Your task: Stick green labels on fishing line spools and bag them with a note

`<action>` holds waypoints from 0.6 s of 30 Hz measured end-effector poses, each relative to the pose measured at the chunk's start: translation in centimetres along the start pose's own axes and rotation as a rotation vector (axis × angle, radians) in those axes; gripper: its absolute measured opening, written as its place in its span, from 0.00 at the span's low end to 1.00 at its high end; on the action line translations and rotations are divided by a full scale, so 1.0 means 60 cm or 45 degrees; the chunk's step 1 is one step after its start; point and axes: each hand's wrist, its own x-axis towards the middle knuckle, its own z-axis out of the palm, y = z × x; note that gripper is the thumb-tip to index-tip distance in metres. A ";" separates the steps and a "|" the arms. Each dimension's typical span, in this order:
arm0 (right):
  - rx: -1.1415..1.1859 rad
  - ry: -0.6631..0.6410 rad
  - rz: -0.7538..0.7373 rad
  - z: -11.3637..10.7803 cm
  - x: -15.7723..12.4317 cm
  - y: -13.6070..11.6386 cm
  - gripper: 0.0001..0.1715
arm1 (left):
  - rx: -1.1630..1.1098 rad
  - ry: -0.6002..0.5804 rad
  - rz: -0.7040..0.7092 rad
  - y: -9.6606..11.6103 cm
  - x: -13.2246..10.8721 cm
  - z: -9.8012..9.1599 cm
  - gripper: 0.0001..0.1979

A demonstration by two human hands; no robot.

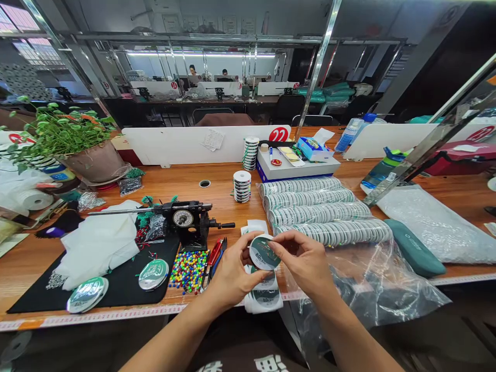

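A round white spool (264, 253) with a dark green label marked 8.0 is held upright in front of me. My left hand (232, 271) is closed around its left side. My right hand (306, 261) pinches at the upper right edge of the spool, its thumb on the label face. Just below the spool a strip of similar round labels (267, 299) hangs over the table's front edge. Left of my hands lie red-handled pliers (214, 254) and a heap of coloured ball-head pins (188, 271). Two labelled spools (154, 274) lie on the black mat (120, 297).
A black hand-crank winder (189, 219) stands behind the pins. On the right, rows of white spools (318, 206) lie in a clear bag (372, 289). Farther back are spool stacks (242, 186), a box (298, 168) and a potted plant (89, 150). A green case (414, 248) lies at right.
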 end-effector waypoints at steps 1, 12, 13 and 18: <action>0.001 0.010 0.000 0.001 0.000 -0.002 0.14 | -0.003 -0.001 0.002 -0.001 0.000 0.000 0.34; -0.083 0.042 -0.079 0.007 -0.006 -0.007 0.09 | -0.037 -0.025 -0.046 0.005 -0.005 0.000 0.37; -0.112 0.039 -0.115 0.008 -0.007 -0.007 0.08 | -0.050 -0.034 -0.042 0.004 -0.006 -0.001 0.36; -0.522 0.152 -0.537 0.011 -0.009 -0.001 0.04 | -0.060 -0.018 0.027 -0.014 -0.008 -0.009 0.25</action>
